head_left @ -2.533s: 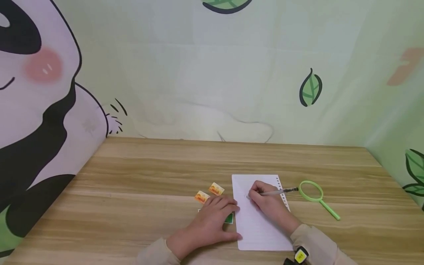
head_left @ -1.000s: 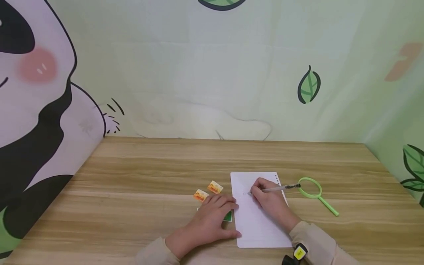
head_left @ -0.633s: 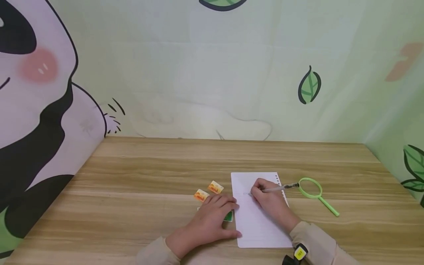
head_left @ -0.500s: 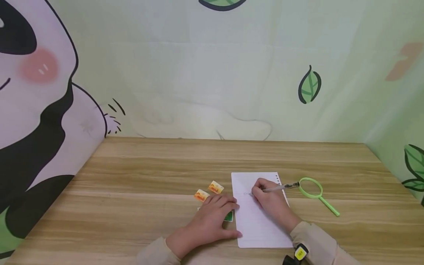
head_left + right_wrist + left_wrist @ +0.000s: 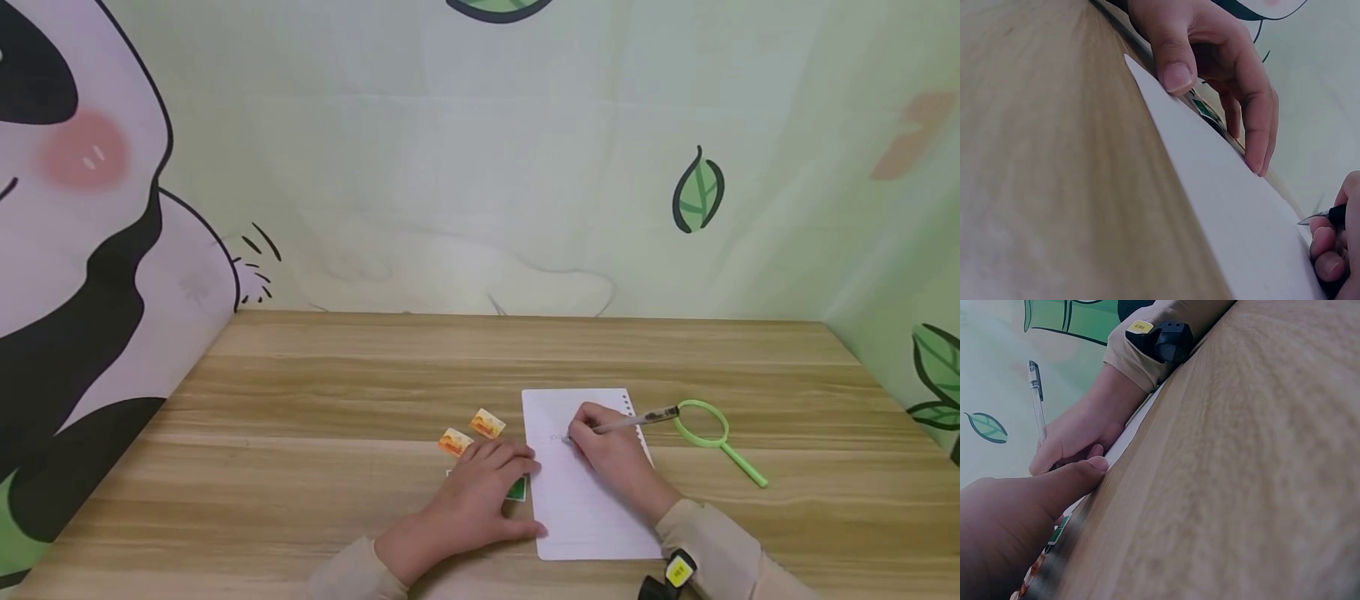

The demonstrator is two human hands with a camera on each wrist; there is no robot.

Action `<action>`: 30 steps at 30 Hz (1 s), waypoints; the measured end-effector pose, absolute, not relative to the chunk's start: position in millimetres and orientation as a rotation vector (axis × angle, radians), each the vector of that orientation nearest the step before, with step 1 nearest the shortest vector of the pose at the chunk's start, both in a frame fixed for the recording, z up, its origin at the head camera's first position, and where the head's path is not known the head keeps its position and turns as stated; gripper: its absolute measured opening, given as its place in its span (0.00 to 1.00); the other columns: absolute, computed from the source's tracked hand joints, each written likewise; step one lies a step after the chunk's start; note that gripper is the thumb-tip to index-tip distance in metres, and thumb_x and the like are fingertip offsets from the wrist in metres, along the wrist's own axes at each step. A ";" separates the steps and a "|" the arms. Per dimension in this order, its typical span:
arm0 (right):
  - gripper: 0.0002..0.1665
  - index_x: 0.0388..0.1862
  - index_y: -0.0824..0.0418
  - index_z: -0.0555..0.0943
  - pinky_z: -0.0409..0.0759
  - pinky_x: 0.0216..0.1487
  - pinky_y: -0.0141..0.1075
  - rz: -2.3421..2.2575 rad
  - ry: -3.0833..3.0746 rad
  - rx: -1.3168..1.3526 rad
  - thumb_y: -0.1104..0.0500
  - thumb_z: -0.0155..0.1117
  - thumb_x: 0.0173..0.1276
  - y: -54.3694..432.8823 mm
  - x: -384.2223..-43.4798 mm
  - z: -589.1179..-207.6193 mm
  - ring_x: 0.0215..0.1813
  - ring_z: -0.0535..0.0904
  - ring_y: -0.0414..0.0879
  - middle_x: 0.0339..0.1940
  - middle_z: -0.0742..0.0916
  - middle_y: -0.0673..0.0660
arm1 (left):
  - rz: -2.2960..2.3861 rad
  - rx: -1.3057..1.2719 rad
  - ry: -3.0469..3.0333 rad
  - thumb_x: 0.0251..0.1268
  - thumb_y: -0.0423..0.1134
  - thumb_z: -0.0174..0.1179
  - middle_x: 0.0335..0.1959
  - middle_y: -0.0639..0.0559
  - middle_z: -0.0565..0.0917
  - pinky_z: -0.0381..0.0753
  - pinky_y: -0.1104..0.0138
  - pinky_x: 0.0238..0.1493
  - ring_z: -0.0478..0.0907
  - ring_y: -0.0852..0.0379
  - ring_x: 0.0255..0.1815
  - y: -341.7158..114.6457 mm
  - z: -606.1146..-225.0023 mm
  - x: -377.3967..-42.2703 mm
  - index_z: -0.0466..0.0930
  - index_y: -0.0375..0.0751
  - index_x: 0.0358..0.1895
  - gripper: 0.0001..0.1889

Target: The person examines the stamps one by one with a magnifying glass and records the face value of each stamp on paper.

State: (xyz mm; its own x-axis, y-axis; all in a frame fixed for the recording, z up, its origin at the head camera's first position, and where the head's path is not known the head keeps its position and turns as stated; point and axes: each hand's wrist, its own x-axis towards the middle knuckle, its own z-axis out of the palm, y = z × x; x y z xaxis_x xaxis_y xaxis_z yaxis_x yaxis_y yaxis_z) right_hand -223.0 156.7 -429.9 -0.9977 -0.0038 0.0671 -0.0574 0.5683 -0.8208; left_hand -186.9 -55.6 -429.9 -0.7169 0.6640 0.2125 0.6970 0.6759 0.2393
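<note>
A sheet of lined paper (image 5: 585, 517) with punched holes lies on the table. My right hand (image 5: 611, 450) pinches a clear pen (image 5: 637, 419) with a dark end, its tip on the upper left of the sheet beside small faint writing. In the right wrist view the pen's pointed tip (image 5: 1305, 221) shows just at the paper. My left hand (image 5: 476, 500) rests at the sheet's left edge, thumb and fingertips touching the paper. Under it a green card (image 5: 517, 489) is mostly hidden. Two orange-and-yellow cards (image 5: 487, 423) lie just beyond the left fingers.
A green magnifying glass (image 5: 723, 446) lies right of the paper, its ring near the pen's dark end. The wooden table (image 5: 337, 375) reaches back to a printed cloth backdrop (image 5: 420, 167) with a panda and leaves. A black wrist camera (image 5: 667, 579) sits on the right sleeve.
A short row of faint writing has appeared on the sheet, and the pen tip has moved slightly right along it. My left hand stays in place; the view shifts a little.
</note>
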 end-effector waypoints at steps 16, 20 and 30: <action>0.08 0.27 0.61 0.78 0.69 0.31 0.28 1.546 -2.683 0.100 0.61 0.57 0.66 158.3 -223.5 -431.3 0.28 0.71 0.42 0.19 0.78 0.50 | -0.467 -1.133 -2.775 0.51 0.64 0.65 0.60 0.57 0.76 0.64 0.59 0.69 0.68 0.57 0.65 -55.0 -429.1 -186.7 0.77 0.48 0.55 0.33; 0.08 0.33 0.63 0.78 0.68 0.23 0.27 1.654 -2.656 0.120 0.59 0.57 0.69 158.8 -223.8 -429.1 0.22 0.70 0.40 0.18 0.77 0.51 | -0.471 -1.135 -2.769 0.52 0.64 0.65 0.60 0.57 0.76 0.64 0.59 0.68 0.68 0.57 0.65 -55.8 -428.7 -187.0 0.78 0.47 0.55 0.32; 0.07 0.40 0.64 0.72 0.68 0.18 0.27 1.641 -2.710 0.251 0.61 0.57 0.67 164.0 -221.6 -416.7 0.17 0.70 0.39 0.18 0.77 0.53 | -0.470 -1.144 -2.752 0.51 0.64 0.65 0.60 0.56 0.76 0.65 0.59 0.68 0.68 0.56 0.65 -55.9 -428.9 -186.3 0.78 0.48 0.55 0.32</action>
State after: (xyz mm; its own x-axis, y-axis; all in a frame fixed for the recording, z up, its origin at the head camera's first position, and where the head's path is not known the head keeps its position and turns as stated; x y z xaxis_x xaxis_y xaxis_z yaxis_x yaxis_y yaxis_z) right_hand -221.6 164.0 -416.7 -0.9868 -0.1538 0.0499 -0.1154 0.4544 -0.8833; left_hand -186.3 -55.9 -428.9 -0.7056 0.6698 0.2312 0.7086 0.6650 0.2360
